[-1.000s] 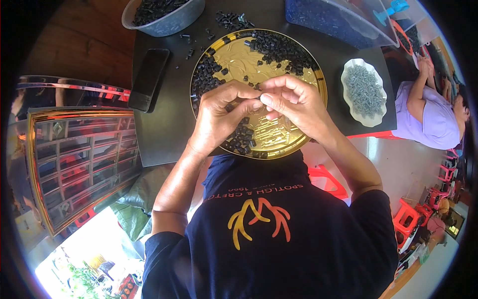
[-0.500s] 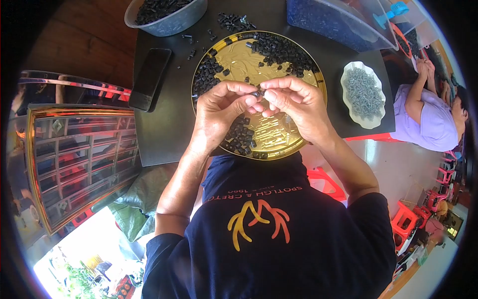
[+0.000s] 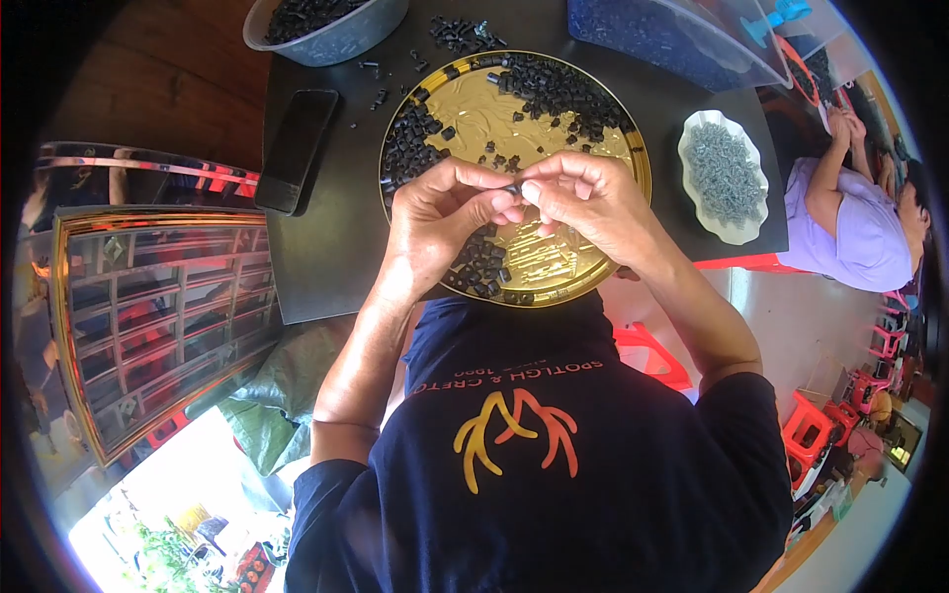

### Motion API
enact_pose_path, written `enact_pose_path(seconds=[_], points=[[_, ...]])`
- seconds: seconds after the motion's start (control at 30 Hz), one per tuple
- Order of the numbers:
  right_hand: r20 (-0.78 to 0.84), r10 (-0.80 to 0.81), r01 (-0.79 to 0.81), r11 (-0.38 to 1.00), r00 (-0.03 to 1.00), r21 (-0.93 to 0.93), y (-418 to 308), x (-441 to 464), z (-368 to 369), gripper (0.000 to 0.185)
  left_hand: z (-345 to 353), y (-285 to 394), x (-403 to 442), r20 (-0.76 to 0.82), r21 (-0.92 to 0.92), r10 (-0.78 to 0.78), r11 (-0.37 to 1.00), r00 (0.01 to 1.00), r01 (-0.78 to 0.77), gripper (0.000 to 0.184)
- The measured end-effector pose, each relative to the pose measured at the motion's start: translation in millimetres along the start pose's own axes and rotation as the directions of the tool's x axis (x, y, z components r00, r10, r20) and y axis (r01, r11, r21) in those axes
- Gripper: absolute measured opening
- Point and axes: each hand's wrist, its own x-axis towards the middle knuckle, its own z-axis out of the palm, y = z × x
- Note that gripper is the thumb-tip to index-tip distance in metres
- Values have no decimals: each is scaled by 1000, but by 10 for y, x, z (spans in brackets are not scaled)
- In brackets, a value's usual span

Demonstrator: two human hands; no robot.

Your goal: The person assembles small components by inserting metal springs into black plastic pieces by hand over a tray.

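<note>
Over a round gold tray (image 3: pixel 465 111), my left hand (image 3: pixel 440 212) and my right hand (image 3: pixel 593 203) meet fingertip to fingertip. Between them is a small black piece (image 3: pixel 513 189), pinched by the thumb and fingers of both hands. Its details are too small to tell. Many black pieces (image 3: pixel 559 91) are heaped along the tray's far right side, and others (image 3: pixel 410 143) lie along its left side. More black pieces (image 3: pixel 479 265) lie on the near left of the tray, close to my left wrist. A few small ones are scattered on the gold surface beyond my fingers.
A white scalloped dish (image 3: pixel 724 232) holds small grey screw-like parts. A dark phone (image 3: pixel 299 150) lies at the table's left. Behind stand a tub (image 3: pixel 341 47) of black pieces and a clear blue box (image 3: pixel 672 42). A person in a purple shirt (image 3: pixel 860 232) sits at the right.
My fingertips have shifted slightly around the small piece, which stays between both hands. A few more small black pieces show on the tray just beyond my fingers. The view has moved a little.
</note>
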Motion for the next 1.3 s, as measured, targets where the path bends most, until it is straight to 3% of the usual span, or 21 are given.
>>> enact_pose_path(seconds=[0.13,0.23,0.33,0.43,0.5,0.57,0.77,0.87,0.97,1.07,1.1,1.2,1.3], points=[[-19,-21,20,997,1000,-75,25,-23,-3,14,7,-23,-12,8,-2,-19,1000,1000,19,11],[-54,-115,99,965,992,-244,36,-43,6,12,20,-68,-9,16,35,-14,999,1000,14,11],[-49,-365,301,830,930,-469,20,-60,25,12,62,-45,-6,16,43,-15,999,1000,14,14],[-20,-348,283,794,937,-538,-50,-53,6,12,67,-23,25,21,59,-30,998,999,29,14],[-20,-124,112,943,992,-314,-68,3,-60,13,55,0,53,19,65,-63,996,998,62,14],[54,53,-43,985,997,-169,-106,32,-134,14,50,25,64,23,70,-79,995,997,77,15],[150,124,-133,990,981,51,-97,2,-174,16,44,72,-8,25,140,-53,989,998,49,14],[137,113,-114,994,984,-5,-124,-22,-148,16,37,61,-15,25,224,-21,975,999,15,12],[64,-13,25,980,998,-195,-37,7,-95,16,10,38,26,16,341,-18,940,1000,12,12],[2,-120,118,980,993,-162,68,74,-62,17,12,57,92,6,341,-32,940,999,29,14],[3,-33,33,988,999,-154,12,72,-77,19,18,78,110,9,306,-30,952,1000,26,15],[85,-4,-4,996,996,91,-3,67,-158,22,19,117,123,21,311,21,950,1000,-26,15],[110,39,-61,978,993,199,-49,19,-156,25,7,133,131,55,340,78,936,995,-92,15]])
